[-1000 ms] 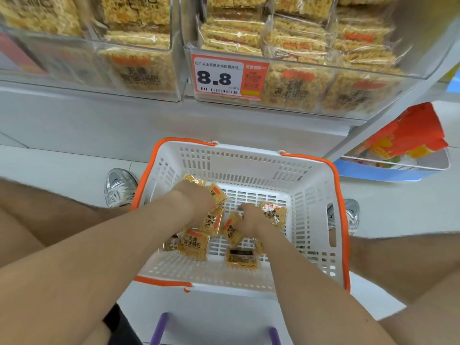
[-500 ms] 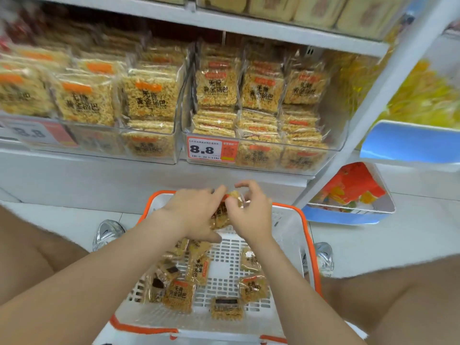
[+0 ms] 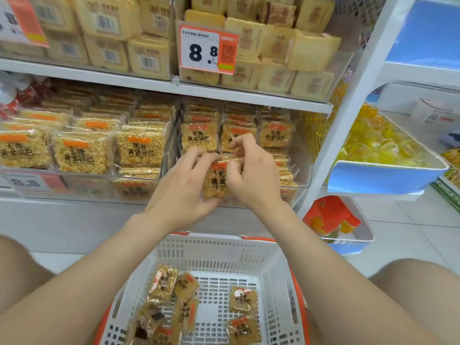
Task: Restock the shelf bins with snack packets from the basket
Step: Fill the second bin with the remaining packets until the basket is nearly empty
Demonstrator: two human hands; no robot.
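My left hand (image 3: pixel 185 184) and my right hand (image 3: pixel 251 174) together hold a stack of yellow snack packets (image 3: pixel 217 181) upright, in front of the clear shelf bin (image 3: pixel 302 170) on the lower shelf. The left fingers curl round the stack's left side and bottom. The right hand's fingers pinch its top and right edge. The bin behind holds rows of the same packets (image 3: pixel 199 138). Below, the white basket (image 3: pixel 219 250) with orange trim contains several loose packets (image 3: pixel 242 298).
A second clear bin (image 3: pixel 99 188) of the same packets sits to the left. The upper shelf (image 3: pixel 224 92) carries pale packets behind an 8.8 price tag (image 3: pixel 207 52). A white upright post (image 3: pixel 348 115) separates blue bins of yellow sweets (image 3: pixel 373 145) at the right. My knees flank the basket.
Both hands rose out of the basket with a stack of packets and carried it up to the front of the lower shelf bin. The view tilted up toward the shelves.
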